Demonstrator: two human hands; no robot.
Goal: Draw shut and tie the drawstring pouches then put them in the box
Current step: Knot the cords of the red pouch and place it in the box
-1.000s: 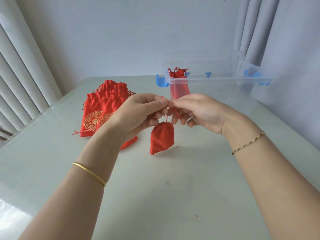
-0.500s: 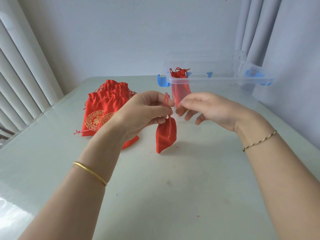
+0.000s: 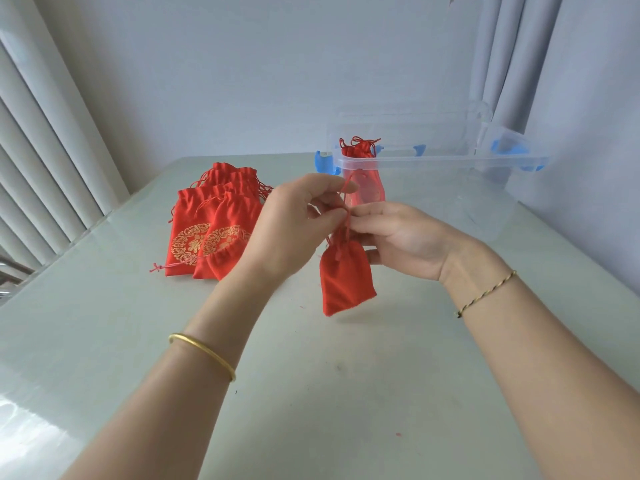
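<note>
Left hand (image 3: pixel 291 232) and right hand (image 3: pixel 398 237) pinch the drawstring (image 3: pixel 345 202) above the hanging pouch (image 3: pixel 346 282).

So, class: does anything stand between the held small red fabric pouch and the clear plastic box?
Nothing visible does. The small red fabric pouch hangs by its cord before the clear plastic box, whose top is open; another red pouch stands inside.

Centre frame, a small red fabric drawstring pouch (image 3: pixel 346 277) hangs above the pale table (image 3: pixel 311 393), a stack of red gold-patterned pouches (image 3: pixel 214 233) behind-left on it, a clear plastic box (image 3: pixel 443 163) upper right, one red tied pouch (image 3: pixel 362 149) inside its left end.
</note>
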